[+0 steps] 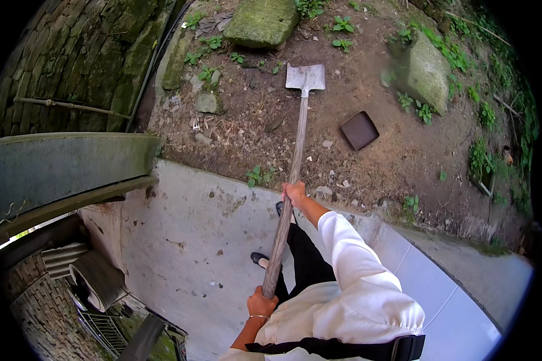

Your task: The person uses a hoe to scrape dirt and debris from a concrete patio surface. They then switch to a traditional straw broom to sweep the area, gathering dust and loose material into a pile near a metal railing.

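Observation:
A long-handled shovel (299,129) with a flat, squarish metal blade reaches away from me over bare soil. My left hand (261,304) is closed round the butt end of its wooden handle, close to my body. Farther along, my right hand (294,194) wraps round the handle at about its middle. The blade (305,77) lies at or just above the dirt, below a mossy stone block; whether it touches the ground I cannot tell. On the soil right of the shovel sits a brown, square, shallow container (360,130).
Large mossy stones (262,24) lie at the far side, and another boulder (427,75) at the right. Small green plants and rubble dot the dirt. I stand on a concrete slab (180,216). A low wall (66,171) runs along the left, with a drum-like object (99,280) beyond it.

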A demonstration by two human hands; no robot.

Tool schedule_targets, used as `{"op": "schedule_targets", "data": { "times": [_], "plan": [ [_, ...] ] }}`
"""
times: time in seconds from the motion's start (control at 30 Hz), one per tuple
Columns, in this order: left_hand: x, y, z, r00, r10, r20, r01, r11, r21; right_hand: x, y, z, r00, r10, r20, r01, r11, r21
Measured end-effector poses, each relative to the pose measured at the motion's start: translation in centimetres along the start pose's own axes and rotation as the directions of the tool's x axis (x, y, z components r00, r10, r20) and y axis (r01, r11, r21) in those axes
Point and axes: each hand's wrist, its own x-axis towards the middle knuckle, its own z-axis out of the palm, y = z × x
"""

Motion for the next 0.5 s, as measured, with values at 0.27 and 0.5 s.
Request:
{"op": "schedule_targets", "data": {
  "times": [0.27, 0.5],
  "plan": [
    [-1.1, -0.1, 0.2, 0.998, -0.056, -0.010, 0.056, 0.997, 0.055, -0.3, 0.9, 1.2, 0.994, 0.099, 0.038, -0.103, 0.990, 0.098],
    [3.2, 2.4, -2.9, 0.999, -0.027, -0.036, 0.030, 0.997, 0.072, 2.3, -3.5, 2.7, 0.996, 0.085, 0.038, -0.089, 0.987, 0.135]
  ]
}}
